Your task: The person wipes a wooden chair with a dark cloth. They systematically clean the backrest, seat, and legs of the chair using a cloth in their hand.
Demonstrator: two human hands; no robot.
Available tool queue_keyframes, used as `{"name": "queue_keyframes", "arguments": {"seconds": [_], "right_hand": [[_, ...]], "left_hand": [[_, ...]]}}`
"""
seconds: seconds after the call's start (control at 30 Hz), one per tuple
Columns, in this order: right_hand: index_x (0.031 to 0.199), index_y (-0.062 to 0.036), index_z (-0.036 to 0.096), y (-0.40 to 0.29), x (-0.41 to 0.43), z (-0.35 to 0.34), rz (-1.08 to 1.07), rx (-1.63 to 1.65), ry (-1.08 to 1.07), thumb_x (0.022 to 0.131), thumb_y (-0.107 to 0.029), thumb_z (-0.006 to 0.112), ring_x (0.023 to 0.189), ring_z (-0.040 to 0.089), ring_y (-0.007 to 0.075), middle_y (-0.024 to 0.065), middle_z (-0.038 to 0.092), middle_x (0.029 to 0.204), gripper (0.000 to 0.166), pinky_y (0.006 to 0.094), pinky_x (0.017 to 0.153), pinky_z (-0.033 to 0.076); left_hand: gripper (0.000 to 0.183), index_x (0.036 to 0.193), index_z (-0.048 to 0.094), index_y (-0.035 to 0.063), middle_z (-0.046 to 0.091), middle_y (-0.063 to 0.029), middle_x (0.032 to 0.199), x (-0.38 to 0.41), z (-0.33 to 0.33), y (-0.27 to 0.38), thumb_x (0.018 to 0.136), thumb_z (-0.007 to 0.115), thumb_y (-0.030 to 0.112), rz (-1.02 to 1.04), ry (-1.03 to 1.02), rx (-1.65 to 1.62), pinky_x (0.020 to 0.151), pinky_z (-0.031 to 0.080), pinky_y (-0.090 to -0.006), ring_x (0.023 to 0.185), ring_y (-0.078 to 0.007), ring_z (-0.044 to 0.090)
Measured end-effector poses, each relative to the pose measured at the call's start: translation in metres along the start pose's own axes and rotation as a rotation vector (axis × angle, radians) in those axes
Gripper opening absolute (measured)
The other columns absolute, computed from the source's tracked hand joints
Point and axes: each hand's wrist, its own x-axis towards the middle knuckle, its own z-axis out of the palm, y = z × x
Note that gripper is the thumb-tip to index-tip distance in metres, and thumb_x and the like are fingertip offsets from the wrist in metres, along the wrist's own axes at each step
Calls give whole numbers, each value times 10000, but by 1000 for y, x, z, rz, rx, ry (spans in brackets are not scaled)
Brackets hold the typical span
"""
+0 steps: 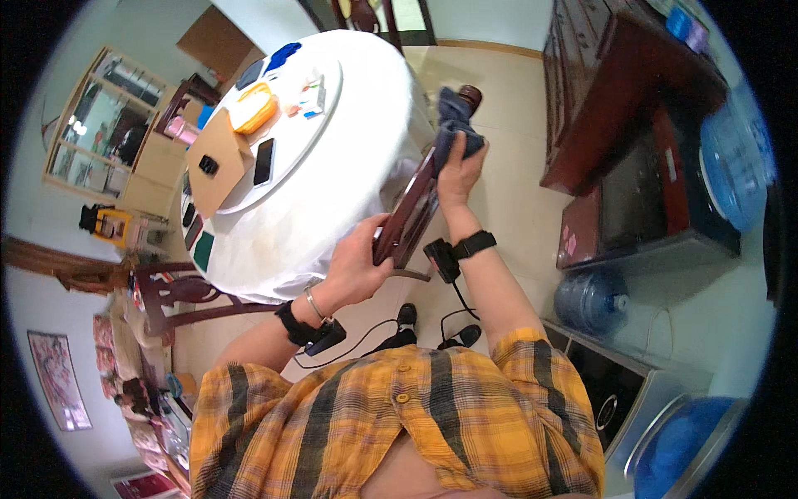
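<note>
Before me stands a dark, polished wooden piece, apparently a chair back (pixel 408 209), slanting up and to the right beside the round table. My left hand (pixel 358 268) grips its near end, thumb on one side and fingers on the other. Farther along, my right hand (pixel 460 171) holds a dark blue-grey cloth (pixel 454 118) bunched around the wood. A rounded wooden end (pixel 471 96) sticks out past the cloth. Most of the lower part of the wooden piece is hidden by my hands and the tablecloth.
The round table (pixel 349 156) has a white cloth, a phone (pixel 264 162), a cardboard box (pixel 218 163) and a yellow pouch (pixel 254 109). Another wooden chair (pixel 199 298) stands at left. Dark cabinets (pixel 623 125) and a water bottle (pixel 589 302) line the right. Cables (pixel 368 340) hang from my wrists.
</note>
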Motion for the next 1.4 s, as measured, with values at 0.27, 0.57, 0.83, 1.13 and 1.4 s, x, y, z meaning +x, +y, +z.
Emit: {"name": "queue_keyframes", "arguments": {"seconds": [0.27, 0.57, 0.83, 1.13, 1.4], "right_hand": [[1218, 23, 481, -3, -114, -48, 106, 189, -403, 1026, -311, 482, 1032, 561, 268, 129, 580, 1124, 385, 395, 942, 431], [1164, -55, 597, 10, -27, -16, 364, 599, -307, 1027, -459, 459, 911, 605, 143, 26, 633, 1047, 448, 289, 831, 493], [1234, -75, 508, 27, -138, -34, 583, 617, -432, 1018, -194, 440, 899, 614, 184, 37, 601, 1065, 257, 319, 754, 517], [1161, -89, 563, 40, -86, -23, 360, 418, -332, 1049, -308, 385, 925, 613, 179, 31, 623, 1009, 304, 335, 837, 511], [1232, -50, 537, 112, -33, 19, 456, 596, -125, 1031, -265, 429, 1043, 613, 292, 104, 650, 1127, 314, 406, 875, 499]], "left_hand": [[683, 1354, 454, 30, 623, -201, 1136, -2, -2, -1, 807, 739, 322, -23, -16, 30, 833, 526, -395, 955, -318, 653], [688, 1362, 453, 62, 681, -174, 1031, -4, -1, -2, 784, 773, 255, -25, 4, 79, 791, 535, -376, 886, -281, 690], [604, 1356, 450, -7, 665, -176, 1073, -2, -1, -3, 841, 717, 163, -69, -37, 3, 804, 533, -336, 919, -233, 665], [642, 1355, 452, 17, 677, -177, 1075, 1, 3, -1, 812, 751, 184, -36, -26, -68, 794, 555, -343, 945, -260, 688], [628, 1365, 418, -13, 664, -168, 1105, 5, 1, 10, 841, 725, 146, -111, -90, -156, 815, 556, -353, 953, -236, 672]]}}
